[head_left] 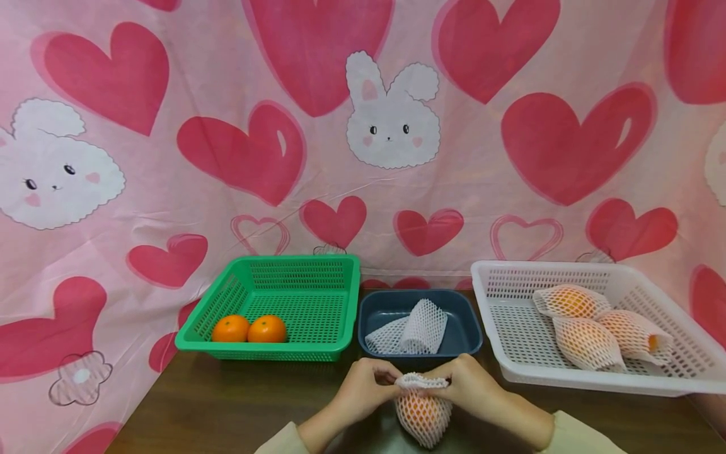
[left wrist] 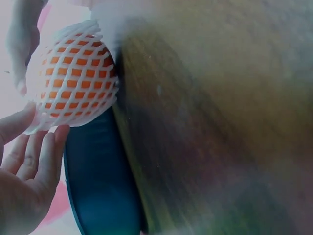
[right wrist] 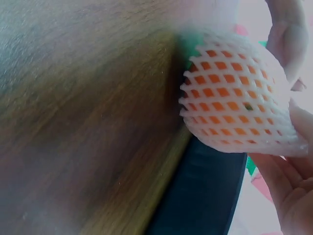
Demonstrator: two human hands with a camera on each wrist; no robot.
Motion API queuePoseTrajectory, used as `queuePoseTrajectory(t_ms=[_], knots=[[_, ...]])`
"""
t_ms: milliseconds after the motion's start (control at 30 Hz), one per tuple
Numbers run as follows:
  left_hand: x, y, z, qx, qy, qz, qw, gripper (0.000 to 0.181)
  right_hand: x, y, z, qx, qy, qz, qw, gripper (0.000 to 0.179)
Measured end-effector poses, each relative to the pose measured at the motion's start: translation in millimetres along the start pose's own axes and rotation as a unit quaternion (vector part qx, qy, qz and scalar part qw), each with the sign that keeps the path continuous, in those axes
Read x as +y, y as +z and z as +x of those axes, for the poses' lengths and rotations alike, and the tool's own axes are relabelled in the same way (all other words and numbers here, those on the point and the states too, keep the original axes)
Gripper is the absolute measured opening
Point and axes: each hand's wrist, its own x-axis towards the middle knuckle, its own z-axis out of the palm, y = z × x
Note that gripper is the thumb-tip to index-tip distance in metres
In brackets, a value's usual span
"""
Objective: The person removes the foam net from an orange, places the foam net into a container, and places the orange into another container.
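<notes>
An orange in a white foam net sleeve (head_left: pixel 423 416) hangs between both hands at the front of the table. My left hand (head_left: pixel 366 386) pinches the left side of the sleeve's upper rim between thumb and fingers. On the other side my right hand (head_left: pixel 469 387) pinches the rim in the same way. In the left wrist view, orange skin shows through the mesh of the sleeve (left wrist: pixel 76 81). A small green stem spot is visible through the net (right wrist: pixel 248 106) in the right wrist view.
Behind the hands, a dark blue tray (head_left: pixel 476 337) holds white foam net sleeves (head_left: pixel 424 328). A green basket (head_left: pixel 266 355) at left contains two bare oranges (head_left: pixel 268 329). The white basket (head_left: pixel 567 380) at right holds three netted oranges (head_left: pixel 590 342). A heart-patterned cloth (head_left: pixel 317 176) hangs behind.
</notes>
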Motion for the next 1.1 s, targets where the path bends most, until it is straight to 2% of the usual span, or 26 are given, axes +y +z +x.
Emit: queuePoseTrajectory(t_ms=[100,200,333,433,500,567,733,800,900,1000,1100], knots=[[1.7,-2.7,0.2,0.006,0.0,0.005,1.0,0.009,1.4,4.2,1.0,0.026,-0.037,-0.02,0.9988,0.022],[2.0,-4.3,0.7,0.01,0.006,0.023,0.9997,0.007,1.3,7.9,1.0,0.049,-0.054,-0.031,0.9969,0.027],[1.4,-4.1,1.3,-0.006,0.004,0.04,0.9992,0.018,1.6,14.0,-0.9,0.078,-0.053,-0.03,0.9951,0.026],[0.6,-2.5,1.7,-0.034,-0.012,0.035,0.9987,0.032,0.7,17.2,-2.2,0.081,-0.027,-0.001,0.9964,0.02],[0.2,-1.7,1.7,-0.047,-0.02,0.029,0.9983,0.038,-0.3,17.0,-2.4,0.068,0.005,0.031,0.9972,0.021],[0.2,-1.4,1.7,-0.052,-0.023,0.022,0.9982,0.036,-1.0,14.6,-2.4,0.043,0.049,0.085,0.9942,0.027],[0.3,-2.8,0.4,-0.039,-0.026,0.0,0.9989,0.026,2.8,6.4,-3.2,-0.022,0.141,0.187,0.9719,0.047],[-0.5,-3.5,-0.2,-0.034,-0.027,-0.002,0.999,0.022,6.0,4.9,-4.5,-0.045,0.15,0.187,0.9697,0.045],[-2.3,-3.8,-0.6,-0.031,-0.018,-0.001,0.9993,0.016,10.2,4.1,-6.6,-0.069,0.144,0.173,0.972,0.031],[-3.4,-3.5,-1.1,-0.025,-0.002,0.001,0.9997,0.015,12.3,3.3,-7.2,-0.076,0.131,0.167,0.9743,0.019],[-3.3,-2.8,-1.6,-0.018,0.01,0.001,0.9998,0.014,11.2,1.3,-5.2,-0.073,0.132,0.172,0.9734,0.015]])
